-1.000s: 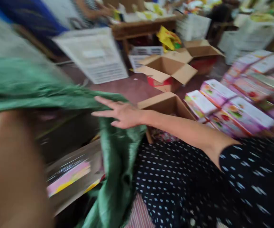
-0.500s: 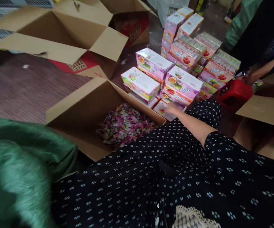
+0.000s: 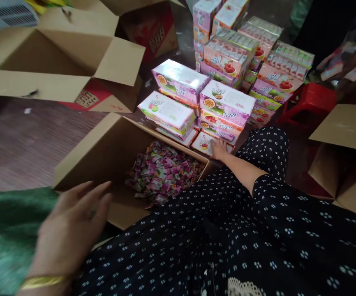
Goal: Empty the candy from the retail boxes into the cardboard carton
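My left hand [image 3: 71, 224] hovers at the lower left with its fingers spread and nothing in them. Below it bunches a green sack [image 3: 10, 238], and just beyond stands an open cardboard box [image 3: 88, 152]. Small purple wrapped packets [image 3: 165, 172] lie heaped inside that box. My right hand [image 3: 220, 149] rests with fingers apart on a low white-topped carton [image 3: 203, 142] beside the box's far wall. Behind it rise stacked purple and orange fruit-print cartons [image 3: 225, 105]. To their left sits a green and pink carton [image 3: 166, 110] on top of others.
A larger open cardboard box [image 3: 70, 49] stands at the upper left, with a red-printed one [image 3: 153, 37] behind. More fruit cartons [image 3: 227, 59] are stacked farther back. A red plastic stool [image 3: 312, 105] and another open box [image 3: 344, 127] are at the right, near another person's arm.
My left hand has come into view at the lower left. My right hand has spread its fingers on the low carton. The camera view has shifted slightly.
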`<state>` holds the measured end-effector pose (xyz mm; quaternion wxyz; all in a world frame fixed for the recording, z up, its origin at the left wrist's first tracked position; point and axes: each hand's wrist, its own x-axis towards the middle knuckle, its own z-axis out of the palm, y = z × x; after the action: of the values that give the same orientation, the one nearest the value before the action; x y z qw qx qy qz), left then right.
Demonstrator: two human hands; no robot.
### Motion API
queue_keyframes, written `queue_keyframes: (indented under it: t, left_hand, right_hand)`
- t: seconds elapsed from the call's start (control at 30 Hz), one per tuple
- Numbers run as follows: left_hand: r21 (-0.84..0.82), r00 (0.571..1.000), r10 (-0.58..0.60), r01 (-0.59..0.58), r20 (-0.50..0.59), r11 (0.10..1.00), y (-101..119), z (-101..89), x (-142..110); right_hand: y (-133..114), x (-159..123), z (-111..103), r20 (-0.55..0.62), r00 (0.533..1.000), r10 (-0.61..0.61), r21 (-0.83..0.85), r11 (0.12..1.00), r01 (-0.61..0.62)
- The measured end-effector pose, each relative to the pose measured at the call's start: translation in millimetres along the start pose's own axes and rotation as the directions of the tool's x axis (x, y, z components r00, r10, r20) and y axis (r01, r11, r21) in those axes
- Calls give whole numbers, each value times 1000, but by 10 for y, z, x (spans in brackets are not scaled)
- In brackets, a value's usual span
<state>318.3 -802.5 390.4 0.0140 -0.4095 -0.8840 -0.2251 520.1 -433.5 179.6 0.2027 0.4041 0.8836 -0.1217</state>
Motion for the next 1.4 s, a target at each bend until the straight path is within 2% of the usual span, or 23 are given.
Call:
queue_keyframes:
  t: [0.13, 0.23, 0.37, 0.5, 0.6, 0.73, 0.9, 1.0, 1.1, 1.17, 1.23, 1.3, 1.37, 1.4]
  left_hand:
    - [-9, 992, 67, -66, 109, 998, 237, 556, 116]
    - [-29, 985, 63, -59, 160, 998, 375, 823, 98]
    - [-46, 969, 45, -35, 243, 998, 364, 968, -47]
    - [-11, 930, -44, 52, 365, 999, 282, 1001, -178]
    - [14, 898, -93, 96, 431, 995, 284, 999, -212]
    - [18, 869, -120, 127, 480, 992, 354, 1002, -206]
    - [21, 843, -121, 129, 524, 991, 370, 1087, -209]
    - [-26, 846, -51, 76, 532, 997, 335, 1183, -208]
    - [-59, 871, 54, -29, 487, 998, 395, 1273, -120]
    - [-66, 911, 142, -127, 387, 990, 550, 1299, 28]
    - [-44, 936, 267, -264, 229, 964, 777, 1276, 245]
    - [17, 908, 407, -410, 102, 912, 996, 1208, 490]
    - [87, 863, 498, -504, 80, 859, 1117, 1119, 693]
    - [117, 855, 510, -518, 96, 847, 1123, 1074, 758]
  right_hand:
    - [-13, -8, 22, 17, 1000, 7, 15, 1000, -7]
    - [-1, -1, 54, 1, 1000, -30, -13, 999, 30]
    - [4, -20, 139, -23, 998, -56, -44, 998, 55]
    - [-54, -75, 215, -12, 999, -46, -79, 996, 45]
    - [-112, -120, 154, -11, 999, -30, -59, 998, 30]
    - [-139, -187, -112, 5, 998, -55, 3, 998, 55]
    - [-54, -204, -535, -36, 993, -113, 66, 991, 115]
    - [-2, -246, -770, -84, 990, -117, 67, 990, 123]
    - [-19, -411, -1053, -170, 977, -126, 46, 990, 136]
    - [-88, -597, -1291, -261, 952, -160, 12, 986, 169]
    - [-210, -815, -1550, -347, 906, -242, -46, 969, 242]
    - [-376, -1019, -1787, -385, 847, -367, -116, 930, 350]
    - [-574, -1164, -1959, -379, 782, -495, -168, 868, 467]
    - [-682, -1206, -2014, -359, 755, -549, -174, 834, 524]
